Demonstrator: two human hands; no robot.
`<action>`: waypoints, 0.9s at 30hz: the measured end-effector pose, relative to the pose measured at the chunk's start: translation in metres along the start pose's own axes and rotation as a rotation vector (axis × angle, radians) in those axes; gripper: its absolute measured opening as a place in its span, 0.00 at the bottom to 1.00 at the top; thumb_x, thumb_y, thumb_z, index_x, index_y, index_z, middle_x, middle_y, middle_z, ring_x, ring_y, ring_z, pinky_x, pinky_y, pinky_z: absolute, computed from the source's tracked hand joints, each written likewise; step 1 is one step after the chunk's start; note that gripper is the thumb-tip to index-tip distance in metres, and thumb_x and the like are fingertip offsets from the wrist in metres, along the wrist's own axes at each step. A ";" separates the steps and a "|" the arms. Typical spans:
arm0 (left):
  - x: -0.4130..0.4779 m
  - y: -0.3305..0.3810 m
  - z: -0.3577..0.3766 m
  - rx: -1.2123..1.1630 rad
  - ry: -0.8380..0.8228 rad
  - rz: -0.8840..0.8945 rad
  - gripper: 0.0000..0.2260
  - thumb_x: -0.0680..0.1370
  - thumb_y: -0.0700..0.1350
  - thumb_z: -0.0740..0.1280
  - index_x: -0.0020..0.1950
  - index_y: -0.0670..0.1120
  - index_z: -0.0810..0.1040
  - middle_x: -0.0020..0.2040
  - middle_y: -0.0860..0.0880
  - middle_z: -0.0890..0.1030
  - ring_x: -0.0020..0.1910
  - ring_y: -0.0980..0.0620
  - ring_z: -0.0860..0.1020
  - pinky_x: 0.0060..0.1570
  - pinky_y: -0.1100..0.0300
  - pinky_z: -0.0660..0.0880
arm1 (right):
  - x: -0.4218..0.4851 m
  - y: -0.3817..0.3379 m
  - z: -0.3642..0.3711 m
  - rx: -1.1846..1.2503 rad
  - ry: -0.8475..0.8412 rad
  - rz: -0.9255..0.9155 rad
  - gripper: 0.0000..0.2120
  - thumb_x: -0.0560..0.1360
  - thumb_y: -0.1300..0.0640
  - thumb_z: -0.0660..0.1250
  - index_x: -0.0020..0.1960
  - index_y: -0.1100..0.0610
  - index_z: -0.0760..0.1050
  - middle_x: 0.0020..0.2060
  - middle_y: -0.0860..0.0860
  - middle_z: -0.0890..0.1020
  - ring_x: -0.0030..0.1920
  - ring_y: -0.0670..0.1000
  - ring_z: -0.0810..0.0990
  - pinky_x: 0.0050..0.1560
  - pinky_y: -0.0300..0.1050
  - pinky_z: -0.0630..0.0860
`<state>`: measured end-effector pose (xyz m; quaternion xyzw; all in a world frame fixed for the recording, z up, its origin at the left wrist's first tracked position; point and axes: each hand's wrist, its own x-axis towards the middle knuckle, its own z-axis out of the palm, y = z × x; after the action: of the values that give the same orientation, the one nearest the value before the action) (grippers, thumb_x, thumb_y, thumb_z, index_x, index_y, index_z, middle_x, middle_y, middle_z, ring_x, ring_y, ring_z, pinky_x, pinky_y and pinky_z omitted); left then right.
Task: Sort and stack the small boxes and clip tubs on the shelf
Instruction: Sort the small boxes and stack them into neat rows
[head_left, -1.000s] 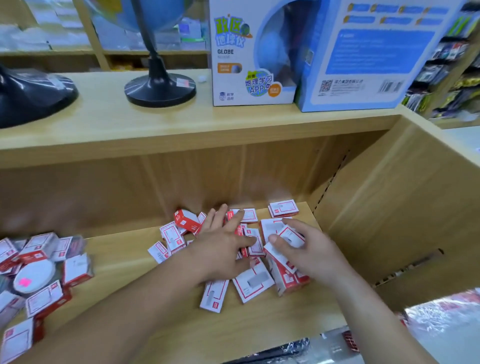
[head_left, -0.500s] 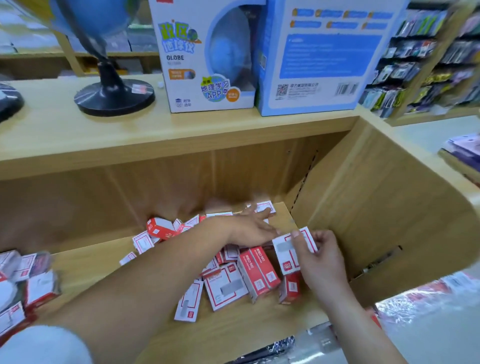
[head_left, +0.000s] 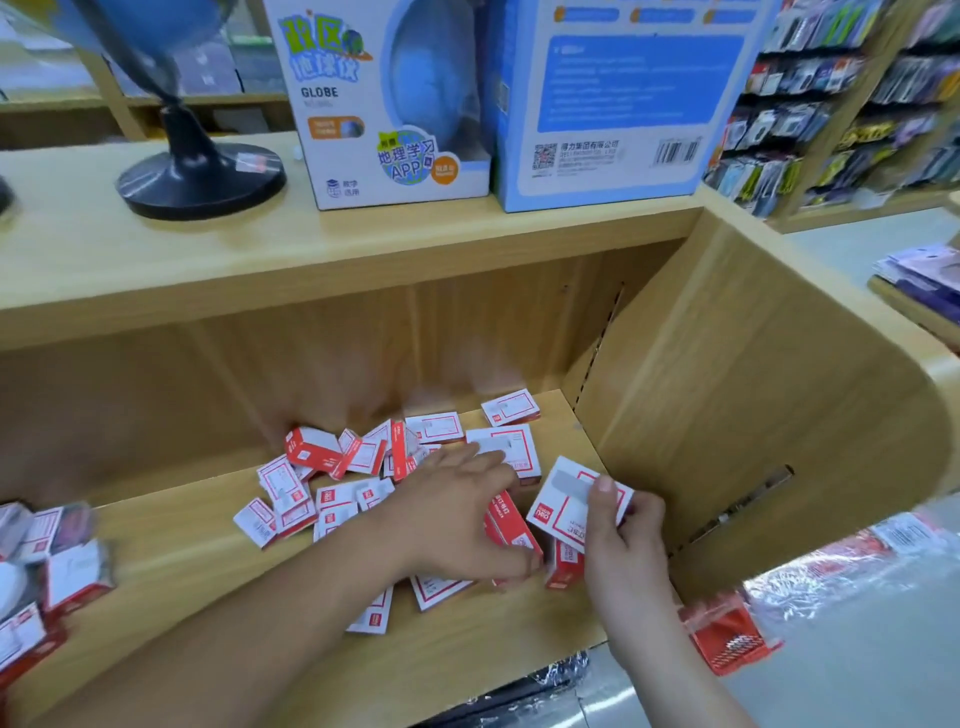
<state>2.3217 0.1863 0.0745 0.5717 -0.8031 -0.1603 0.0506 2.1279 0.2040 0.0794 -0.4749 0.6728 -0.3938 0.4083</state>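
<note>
Several small red-and-white boxes (head_left: 332, 483) lie scattered on the wooden shelf (head_left: 171, 561). My right hand (head_left: 626, 535) holds one white box with a red border (head_left: 563, 501) tilted above the pile, near the shelf's right wall. My left hand (head_left: 457, 512) lies palm down on the pile, its thumb and fingers around red boxes (head_left: 511, 525) standing on edge. One box (head_left: 511, 408) lies apart at the back right. More boxes and clear clip tubs (head_left: 57, 551) crowd the far left, blurred.
A curved wooden side panel (head_left: 753, 405) walls the shelf on the right. On the upper shelf stand a globe's black base (head_left: 200, 176) and two globe cartons (head_left: 389, 104). Plastic-wrapped red packs (head_left: 737, 629) lie below right. Racks of goods fill the far right.
My left hand drew back from the rear of the pile and settled on the standing red boxes. My right hand kept its box, shifting slightly. The view turned a little left.
</note>
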 end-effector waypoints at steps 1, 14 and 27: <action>-0.005 -0.002 0.001 -0.009 0.031 0.019 0.32 0.65 0.75 0.64 0.59 0.54 0.74 0.62 0.55 0.76 0.67 0.51 0.70 0.70 0.54 0.65 | 0.001 -0.002 0.002 0.002 -0.020 0.002 0.18 0.81 0.41 0.55 0.55 0.57 0.65 0.42 0.46 0.77 0.41 0.40 0.75 0.36 0.41 0.69; -0.058 -0.044 -0.029 -0.028 0.072 0.044 0.26 0.71 0.64 0.68 0.64 0.52 0.80 0.70 0.52 0.74 0.73 0.53 0.67 0.71 0.60 0.65 | -0.014 -0.020 0.048 0.269 -0.271 0.121 0.17 0.77 0.42 0.67 0.46 0.55 0.69 0.40 0.53 0.83 0.41 0.51 0.84 0.46 0.61 0.82; 0.070 -0.008 -0.016 0.155 -0.353 -0.070 0.31 0.78 0.69 0.59 0.79 0.68 0.53 0.84 0.51 0.41 0.82 0.44 0.38 0.78 0.40 0.47 | 0.022 -0.025 -0.011 0.281 -0.056 -0.023 0.06 0.78 0.61 0.68 0.49 0.52 0.72 0.45 0.56 0.84 0.43 0.55 0.86 0.39 0.55 0.84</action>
<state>2.3093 0.1157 0.0805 0.5644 -0.7890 -0.1976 -0.1407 2.1206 0.1789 0.1026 -0.4313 0.5941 -0.4753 0.4848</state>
